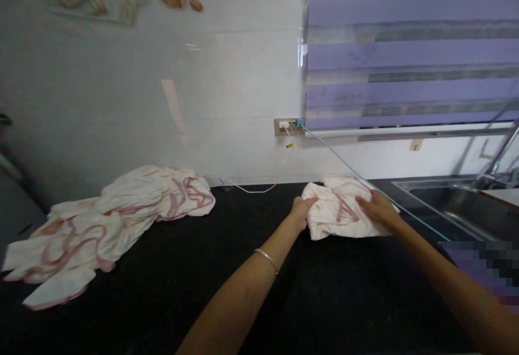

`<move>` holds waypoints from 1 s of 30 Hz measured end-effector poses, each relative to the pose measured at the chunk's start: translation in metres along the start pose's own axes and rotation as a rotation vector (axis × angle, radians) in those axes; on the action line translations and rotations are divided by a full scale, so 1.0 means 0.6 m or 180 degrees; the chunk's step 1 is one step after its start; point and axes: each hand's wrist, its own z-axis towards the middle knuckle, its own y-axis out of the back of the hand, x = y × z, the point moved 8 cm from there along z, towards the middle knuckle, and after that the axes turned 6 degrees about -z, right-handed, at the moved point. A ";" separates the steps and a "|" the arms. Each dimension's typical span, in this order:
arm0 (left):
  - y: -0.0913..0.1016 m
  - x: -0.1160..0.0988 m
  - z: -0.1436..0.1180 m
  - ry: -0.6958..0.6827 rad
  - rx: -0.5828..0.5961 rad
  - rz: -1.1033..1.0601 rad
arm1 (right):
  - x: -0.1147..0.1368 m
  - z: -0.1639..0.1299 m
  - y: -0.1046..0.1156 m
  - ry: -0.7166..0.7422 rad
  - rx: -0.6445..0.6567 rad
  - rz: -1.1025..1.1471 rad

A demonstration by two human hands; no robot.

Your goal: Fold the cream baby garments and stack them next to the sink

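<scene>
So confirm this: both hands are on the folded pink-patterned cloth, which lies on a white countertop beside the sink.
Wrong on the countertop: the head view shows it black, not white. The left hand and right hand are on the folded cloth, beside the sink.

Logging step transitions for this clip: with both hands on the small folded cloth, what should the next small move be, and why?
Probably press the folded cloth flat: the left hand grips its left edge, the right hand lies on top, and it still looks puffy on the black counter.
</scene>
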 end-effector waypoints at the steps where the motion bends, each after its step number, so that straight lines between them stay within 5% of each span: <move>1: -0.023 0.008 0.029 -0.0016 -0.0005 0.0041 | -0.021 0.027 0.001 -0.0061 -0.0017 -0.0096; 7: -0.133 0.042 0.193 -0.0136 0.0025 0.0401 | -0.133 0.172 -0.001 -0.0297 -0.0322 -0.0431; 12: -0.138 0.044 0.274 -0.0359 -0.0302 0.1099 | -0.184 0.245 -0.038 -0.0435 -0.0383 -0.0825; 17: -0.137 0.058 0.273 -0.1017 -0.0377 0.3104 | -0.208 0.239 -0.113 -0.0580 0.0060 -0.1189; 21: -0.150 0.080 0.278 -0.0975 -0.0199 0.3138 | -0.213 0.222 -0.126 -0.0647 0.0056 -0.1109; 30: -0.182 0.046 0.272 -0.1506 -0.0352 0.3006 | -0.189 0.242 -0.081 -0.0549 -0.0596 -0.1151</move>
